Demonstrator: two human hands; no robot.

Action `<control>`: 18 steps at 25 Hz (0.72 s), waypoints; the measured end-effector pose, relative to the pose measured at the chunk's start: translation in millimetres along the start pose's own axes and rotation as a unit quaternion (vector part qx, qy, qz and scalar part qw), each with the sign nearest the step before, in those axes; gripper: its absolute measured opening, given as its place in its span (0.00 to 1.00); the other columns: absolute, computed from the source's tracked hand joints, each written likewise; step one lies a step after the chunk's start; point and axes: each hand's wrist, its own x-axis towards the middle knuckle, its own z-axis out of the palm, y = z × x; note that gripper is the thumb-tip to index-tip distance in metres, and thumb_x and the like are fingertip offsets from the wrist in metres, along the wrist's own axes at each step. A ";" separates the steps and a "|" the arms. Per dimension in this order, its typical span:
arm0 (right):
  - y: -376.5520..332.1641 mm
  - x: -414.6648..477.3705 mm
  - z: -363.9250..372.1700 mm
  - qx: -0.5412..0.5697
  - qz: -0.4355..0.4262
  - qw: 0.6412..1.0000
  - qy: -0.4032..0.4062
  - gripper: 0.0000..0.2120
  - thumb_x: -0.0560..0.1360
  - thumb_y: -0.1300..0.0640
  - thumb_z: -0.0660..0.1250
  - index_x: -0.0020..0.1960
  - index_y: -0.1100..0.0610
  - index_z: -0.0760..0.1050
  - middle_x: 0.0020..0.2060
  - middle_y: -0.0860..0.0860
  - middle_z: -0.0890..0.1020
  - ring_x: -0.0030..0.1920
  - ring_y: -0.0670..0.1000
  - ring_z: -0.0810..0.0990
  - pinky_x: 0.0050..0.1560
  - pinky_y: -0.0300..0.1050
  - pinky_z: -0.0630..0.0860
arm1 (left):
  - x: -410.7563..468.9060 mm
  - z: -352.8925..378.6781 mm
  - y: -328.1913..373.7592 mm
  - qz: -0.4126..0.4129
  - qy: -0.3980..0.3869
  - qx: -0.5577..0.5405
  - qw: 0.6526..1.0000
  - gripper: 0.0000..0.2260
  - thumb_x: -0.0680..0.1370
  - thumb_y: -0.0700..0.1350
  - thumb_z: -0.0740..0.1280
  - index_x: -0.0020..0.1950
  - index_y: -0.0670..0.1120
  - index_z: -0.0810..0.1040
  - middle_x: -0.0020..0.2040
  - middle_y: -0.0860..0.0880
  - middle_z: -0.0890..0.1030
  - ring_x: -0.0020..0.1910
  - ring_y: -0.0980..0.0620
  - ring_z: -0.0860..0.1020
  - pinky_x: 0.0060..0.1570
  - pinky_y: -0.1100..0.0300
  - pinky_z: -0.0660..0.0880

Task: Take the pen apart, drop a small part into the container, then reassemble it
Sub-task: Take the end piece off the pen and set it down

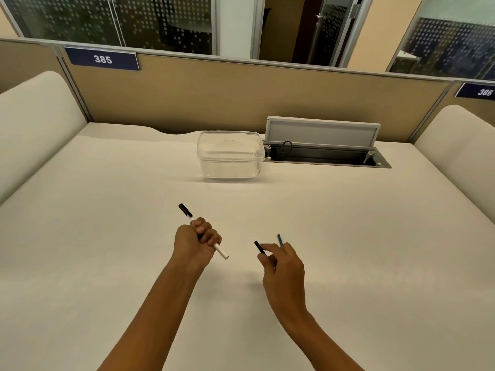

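Head view gives us a pale desk [107, 236] walled by tan partitions; a blue plate reading 385 [102, 59] sits at upper left, glass panels with dot patterns run behind, and a plate reading 386 [479, 91] sits at far right. A clear container [230, 155] stands at the desk's back centre, just beside an open cable hatch [325, 145]. Our left hand [195, 241] is fisted around the pen barrel [221, 252], white with a black end [184, 209] pointing away to the left. Well apart from it, our right hand [284, 269] pinches a small black part [259, 247] between thumb and fingertips; a thin blue piece [279, 239] sticks up behind those fingers.
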 end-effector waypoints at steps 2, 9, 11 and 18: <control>6.1 -0.7 7.8 -0.030 0.022 0.999 -0.026 0.05 0.75 0.58 0.68 0.51 0.55 0.79 0.39 0.47 0.77 0.36 0.44 0.76 0.35 0.28 0.67 | -0.3 -3.0 -4.6 -0.001 -0.004 0.004 1.000 0.17 0.76 0.34 0.44 0.31 0.46 0.62 0.20 0.53 0.64 0.17 0.56 0.58 0.19 0.66 0.57; 16.5 -11.6 25.8 -0.135 -0.047 0.987 -0.068 0.02 0.72 0.63 0.70 0.42 0.60 0.78 0.36 0.54 0.80 0.36 0.53 0.78 0.30 0.41 0.73 | 0.9 -12.5 -12.3 0.010 -0.001 0.025 1.000 0.15 0.77 0.35 0.47 0.32 0.46 0.61 0.19 0.53 0.64 0.16 0.56 0.59 0.18 0.66 0.58; 19.3 -12.0 28.8 -0.138 -0.059 0.988 -0.049 0.03 0.70 0.65 0.72 0.41 0.61 0.77 0.34 0.55 0.79 0.34 0.53 0.78 0.27 0.42 0.75 | 2.2 -13.8 -14.0 0.011 0.003 0.028 1.000 0.15 0.76 0.34 0.46 0.32 0.46 0.62 0.19 0.53 0.64 0.16 0.56 0.59 0.18 0.66 0.58; 25.0 -10.0 30.9 -0.087 -0.039 0.994 -0.051 0.07 0.74 0.61 0.68 0.52 0.60 0.77 0.46 0.54 0.79 0.45 0.53 0.78 0.42 0.43 0.80 | 7.6 -17.8 -17.4 0.023 0.015 0.042 0.999 0.17 0.77 0.35 0.44 0.32 0.46 0.62 0.19 0.53 0.64 0.16 0.56 0.58 0.18 0.66 0.57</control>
